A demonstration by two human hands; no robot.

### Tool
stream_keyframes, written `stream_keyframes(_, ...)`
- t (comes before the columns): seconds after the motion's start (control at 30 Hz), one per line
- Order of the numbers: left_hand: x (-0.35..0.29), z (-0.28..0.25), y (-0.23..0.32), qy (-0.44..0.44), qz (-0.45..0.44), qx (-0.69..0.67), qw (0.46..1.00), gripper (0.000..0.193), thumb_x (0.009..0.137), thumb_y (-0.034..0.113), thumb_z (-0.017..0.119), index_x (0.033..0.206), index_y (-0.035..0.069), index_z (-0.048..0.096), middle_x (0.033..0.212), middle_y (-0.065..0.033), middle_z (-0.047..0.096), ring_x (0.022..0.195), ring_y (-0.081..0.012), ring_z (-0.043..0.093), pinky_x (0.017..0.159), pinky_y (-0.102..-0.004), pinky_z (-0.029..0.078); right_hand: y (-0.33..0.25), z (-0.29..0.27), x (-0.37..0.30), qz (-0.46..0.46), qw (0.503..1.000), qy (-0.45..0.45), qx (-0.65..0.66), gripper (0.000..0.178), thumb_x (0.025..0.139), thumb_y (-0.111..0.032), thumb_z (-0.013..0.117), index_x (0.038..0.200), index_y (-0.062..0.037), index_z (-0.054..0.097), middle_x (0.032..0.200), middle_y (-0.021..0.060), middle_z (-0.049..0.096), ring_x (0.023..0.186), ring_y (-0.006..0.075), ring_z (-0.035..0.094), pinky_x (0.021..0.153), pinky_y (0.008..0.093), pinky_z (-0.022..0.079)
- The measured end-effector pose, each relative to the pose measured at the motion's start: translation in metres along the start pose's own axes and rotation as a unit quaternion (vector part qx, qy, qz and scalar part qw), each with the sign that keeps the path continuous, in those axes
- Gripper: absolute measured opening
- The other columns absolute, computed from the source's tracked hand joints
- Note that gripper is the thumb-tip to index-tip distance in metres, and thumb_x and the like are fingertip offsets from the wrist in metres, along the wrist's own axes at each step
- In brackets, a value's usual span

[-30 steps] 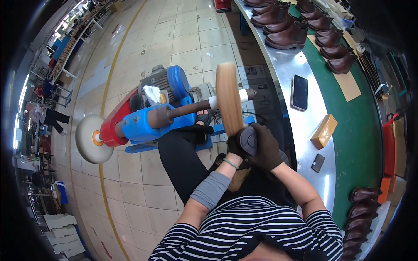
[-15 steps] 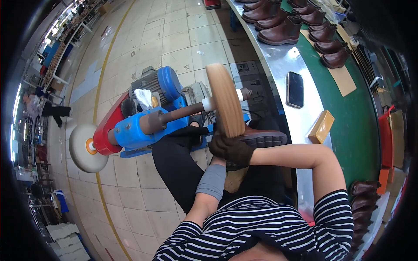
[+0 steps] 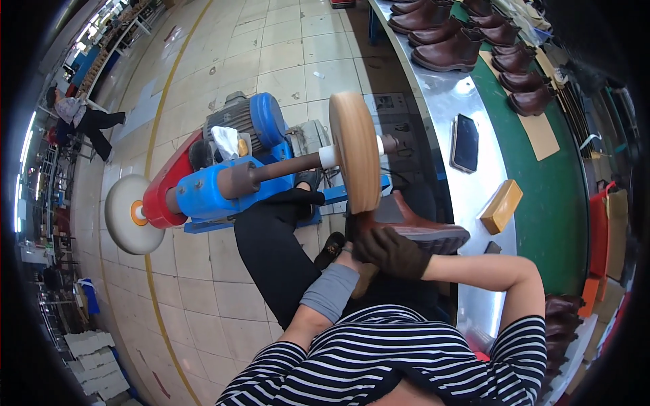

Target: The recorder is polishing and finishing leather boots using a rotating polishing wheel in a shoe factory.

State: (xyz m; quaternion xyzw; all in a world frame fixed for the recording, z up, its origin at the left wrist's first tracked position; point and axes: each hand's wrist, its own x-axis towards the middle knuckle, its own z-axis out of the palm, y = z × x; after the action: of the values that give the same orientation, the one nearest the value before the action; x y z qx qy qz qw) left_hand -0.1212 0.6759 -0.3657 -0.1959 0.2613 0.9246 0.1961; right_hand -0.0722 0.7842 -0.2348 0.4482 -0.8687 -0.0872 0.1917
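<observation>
A brown leather ankle boot point(image 3: 427, 227) with a grey side panel lies tilted under the lower rim of a tan buffing wheel point(image 3: 357, 149), its dark sole facing me and its toe to the right. The heel end meets the wheel's lower edge. My right hand point(image 3: 395, 252), in a dark brown glove, is closed round the heel and sole. Little of my left hand point(image 3: 349, 251) shows: the wrist reaches in from a grey sleeve cuff, and its fingers are hidden behind the right glove and the boot.
The wheel sits on the shaft of a blue and red polishing machine point(image 3: 215, 191); a white wheel point(image 3: 134, 214) is at its other end. On the metal-edged bench point(image 3: 440, 111) are a phone point(image 3: 464, 143), a yellow block point(image 3: 502, 206) and several brown boots point(image 3: 447, 51). A person point(image 3: 84, 118) walks far left.
The boot and my right hand have shifted right and slightly down, and the boot has turned so its side panel shows. The far person has come further into view.
</observation>
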Motion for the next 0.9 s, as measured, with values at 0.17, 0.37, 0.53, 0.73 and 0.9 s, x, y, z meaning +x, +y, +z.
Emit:
stream_keyframes(0.17,-0.031,0.0,0.053,-0.042,0.044,0.026,0.998,0.045,0.091,0.035,0.052,0.123,0.004,0.051,0.119,-0.0133,0.056,0.112,-0.0219,0.052,0.098,-0.0354,0.041,-0.002,0.029,0.062,-0.15,0.982,0.027,0.111,0.04,0.081,-0.026,0.054,0.117,-0.0084,0.054,0.112,0.0102,0.052,0.105,0.0277,0.049,0.086,0.0392,0.042)
stream_keyframes(0.37,-0.073,0.035,0.085,-0.118,0.097,0.052,0.987,0.043,0.09,0.033,0.056,0.121,0.003,0.053,0.116,-0.013,0.058,0.111,-0.0211,0.054,0.097,-0.0348,0.041,-0.002,-0.012,0.089,-0.195,0.967,-0.036,0.163,0.042,0.074,-0.028,0.058,0.11,-0.0063,0.059,0.111,0.0133,0.053,0.103,0.031,0.049,0.089,0.0439,0.04)
stream_keyframes(0.53,-0.11,0.068,0.099,-0.202,0.099,0.113,0.968,0.042,0.089,0.032,0.058,0.12,0.003,0.055,0.114,-0.0128,0.059,0.109,-0.0203,0.055,0.096,-0.0344,0.042,0.029,-0.065,0.05,0.033,0.963,-0.029,0.265,0.054,0.073,-0.024,0.06,0.121,-0.0012,0.052,0.111,0.0205,0.052,0.101,0.0365,0.05,0.088,0.0453,0.042)
stream_keyframes(0.73,-0.128,0.105,0.104,-0.294,0.128,0.286,0.903,0.041,0.088,0.03,0.062,0.118,0.002,0.057,0.112,-0.0126,0.061,0.108,-0.0194,0.056,0.095,-0.0339,0.043,0.071,-0.087,-0.04,0.397,0.724,0.23,0.515,0.103,0.054,-0.035,0.082,0.138,-0.0016,0.034,0.127,0.0133,0.048,0.118,0.0271,0.046,0.1,0.0392,0.037)
stream_keyframes(0.9,-0.106,0.155,0.091,-0.264,0.357,0.536,0.718,0.038,0.088,0.029,0.06,0.117,0.006,0.056,0.096,-0.006,0.063,0.088,-0.0138,0.059,0.076,-0.0329,0.047,0.079,-0.078,-0.06,0.519,0.55,0.238,0.61,0.09,0.062,-0.028,0.076,0.138,-0.002,0.037,0.125,0.0118,0.051,0.114,0.0235,0.05,0.096,0.0336,0.042)
